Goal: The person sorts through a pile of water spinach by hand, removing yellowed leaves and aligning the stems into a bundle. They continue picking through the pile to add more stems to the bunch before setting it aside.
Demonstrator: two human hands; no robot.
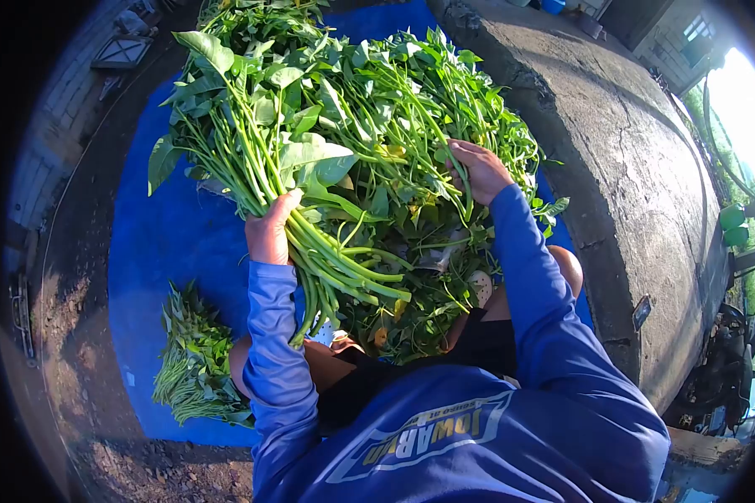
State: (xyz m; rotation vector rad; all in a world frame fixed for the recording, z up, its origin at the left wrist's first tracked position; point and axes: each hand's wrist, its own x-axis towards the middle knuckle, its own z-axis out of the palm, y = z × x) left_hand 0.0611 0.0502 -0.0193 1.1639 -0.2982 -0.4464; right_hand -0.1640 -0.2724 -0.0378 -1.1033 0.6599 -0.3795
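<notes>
My left hand [271,230] is closed round a thick bunch of long green leafy stems [319,243], which look like water spinach. The cut ends fan out to the lower right, and broad leaves spread at the upper left. Farther right, my right hand [481,172] grips a few leafy stems [438,130] at the edge of a big heap of the same greens [369,92]. Its fingers are curled round the stems, partly turned out of sight. Loose leaves and trimmings [411,327] lie between my legs.
A blue tarp [159,243] spreads under the heap. On it at the lower left lies a smaller pile of bundled greens [195,360]. A raised concrete slab [621,168] runs along the right side. Bare soil [75,335] borders the tarp on the left.
</notes>
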